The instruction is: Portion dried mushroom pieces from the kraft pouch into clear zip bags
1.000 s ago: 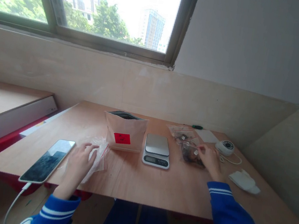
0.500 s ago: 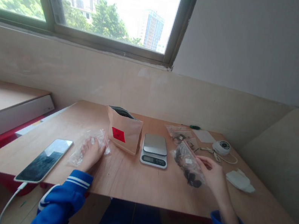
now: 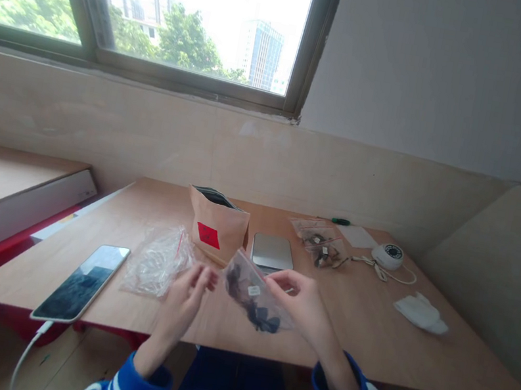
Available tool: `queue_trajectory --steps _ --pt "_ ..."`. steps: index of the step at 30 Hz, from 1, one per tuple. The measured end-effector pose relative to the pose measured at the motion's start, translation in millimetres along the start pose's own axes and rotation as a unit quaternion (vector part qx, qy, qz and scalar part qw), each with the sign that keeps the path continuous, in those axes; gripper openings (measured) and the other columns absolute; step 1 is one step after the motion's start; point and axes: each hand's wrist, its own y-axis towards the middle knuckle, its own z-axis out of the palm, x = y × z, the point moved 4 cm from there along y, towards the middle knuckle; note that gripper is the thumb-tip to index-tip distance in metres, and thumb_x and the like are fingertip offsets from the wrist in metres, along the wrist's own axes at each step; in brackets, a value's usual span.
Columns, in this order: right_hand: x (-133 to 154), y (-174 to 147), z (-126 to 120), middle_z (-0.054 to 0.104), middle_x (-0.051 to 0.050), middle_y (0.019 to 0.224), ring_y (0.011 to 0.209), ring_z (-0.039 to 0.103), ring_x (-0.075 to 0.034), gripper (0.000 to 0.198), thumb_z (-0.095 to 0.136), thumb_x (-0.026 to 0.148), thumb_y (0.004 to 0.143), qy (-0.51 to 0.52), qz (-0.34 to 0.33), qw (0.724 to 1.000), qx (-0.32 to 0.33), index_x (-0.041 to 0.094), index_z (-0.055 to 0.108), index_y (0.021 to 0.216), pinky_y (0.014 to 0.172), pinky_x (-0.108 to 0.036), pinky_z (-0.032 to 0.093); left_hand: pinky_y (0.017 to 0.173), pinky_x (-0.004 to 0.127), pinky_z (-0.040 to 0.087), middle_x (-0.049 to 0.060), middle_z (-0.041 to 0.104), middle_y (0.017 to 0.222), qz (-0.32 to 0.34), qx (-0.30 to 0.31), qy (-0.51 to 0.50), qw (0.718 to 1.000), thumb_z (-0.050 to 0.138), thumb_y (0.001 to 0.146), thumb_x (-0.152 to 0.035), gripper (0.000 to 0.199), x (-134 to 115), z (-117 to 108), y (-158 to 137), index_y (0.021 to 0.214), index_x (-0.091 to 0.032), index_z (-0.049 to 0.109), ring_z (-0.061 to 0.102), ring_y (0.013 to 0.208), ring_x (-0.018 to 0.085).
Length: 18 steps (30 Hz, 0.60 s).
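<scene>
right hand [image 3: 305,301] pinching the red-edged zip bag [image 3: 257,299] at its top edge, dark items inside, and the bag hangs tilted to that hand's left, in front of the scale [image 3: 273,252]! left hand [image 3: 188,294], fingers loosely curled and bare, sits just beside the bag's other end, near the clear plastic bags [image 3: 153,265].

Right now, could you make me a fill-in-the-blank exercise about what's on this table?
The hand holding up a bag of dark items is the person's ____ one.
The label on the paper bag is coloured ____.
The cable hanging below the table is plugged into the ____.
Missing words: right; red; phone.
</scene>
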Motion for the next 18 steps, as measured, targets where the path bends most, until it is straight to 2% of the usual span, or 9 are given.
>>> queue_trajectory --steps 1,2,3,7,12,14,18 --pt "3.0 0.0 9.2 0.073 -0.005 0.074 0.068 0.067 -0.018 0.019 0.064 0.034 0.075 0.0 -0.005 1.0 0.011 0.016 0.071 0.074 0.062 -0.026 0.051 0.062 0.029 0.047 0.005 0.063 0.074 -0.018 0.079 -0.074 0.994 0.037 0.091 -0.048 0.039 -10.0 16.3 -8.3 0.081 -0.018 0.06 0.06 0.067 0.017" --pt "5.3 -0.1 17.8 0.072 -0.005 0.072 0.066 0.066 -0.017 0.018 0.064 0.033 0.076 0.003 -0.009 1.0 0.025 0.017 0.07 0.073 0.061 -0.025 0.051 0.055 0.027 0.044 0.004 0.061 0.07 -0.033 0.121 -0.135 0.983 0.038 0.09 -0.051 0.041 -18.4 28.7 -15.1 0.08 -0.017 0.06 0.058 0.061 0.016" --pt "6.7 -0.3 25.3 0.072 -0.004 0.07 0.064 0.066 -0.017 0.017 0.064 0.032 0.076 0.008 -0.013 0.999 0.04 0.017 0.069 0.073 0.059 -0.025 0.05 0.052 0.025 0.043 0.002 0.059 0.066 -0.046 0.129 -0.175 0.975 0.041 0.089 -0.054 0.042 -24.2 37.1 -19.6 0.076 -0.018 0.058 0.056 0.057 0.014" --pt "6.3 -2.6 43.0 0.068 -0.002 0.065 0.059 0.063 -0.015 0.016 0.062 0.03 0.078 0.017 -0.042 0.997 0.066 0.018 0.065 0.068 0.054 -0.024 0.049 0.05 0.024 0.042 -0.002 0.053 0.055 -0.079 0.093 -0.216 0.969 0.052 0.084 -0.055 0.039 -25.2 47.5 -21.9 0.072 -0.018 0.053 0.052 0.05 0.012" --pt "0.3 -4.7 50.3 0.068 -0.003 0.066 0.06 0.064 -0.016 0.018 0.062 0.031 0.078 0.027 -0.029 0.995 0.087 0.018 0.063 0.067 0.056 -0.025 0.05 0.055 0.024 0.042 0.0 0.056 0.057 -0.04 0.078 -0.183 0.979 0.051 0.085 -0.05 0.037 -21.5 38.4 -20.5 0.068 -0.018 0.055 0.053 0.055 0.013" --pt "-0.3 -0.9 43.4 0.067 -0.002 0.064 0.058 0.063 -0.016 0.016 0.063 0.03 0.076 0.005 -0.031 0.998 0.045 0.018 0.06 0.066 0.055 -0.025 0.049 0.056 0.024 0.041 0.0 0.056 0.057 -0.022 0.079 -0.156 0.984 0.05 0.086 -0.049 0.037 -26.7 34.8 -24.5 0.065 -0.019 0.054 0.052 0.055 0.013" --pt "5.4 10.3 5.8 0.067 -0.003 0.069 0.062 0.063 -0.017 0.018 0.061 0.034 0.079 -0.036 -0.072 0.985 -0.154 0.019 0.059 0.071 0.06 -0.028 0.05 0.051 0.024 0.036 0.001 0.054 0.053 0.004 0.103 -0.096 0.99 0.047 0.088 -0.048 0.042 -37.1 29.7 -35.5 0.059 -0.019 0.053 0.05 0.051 0.013"
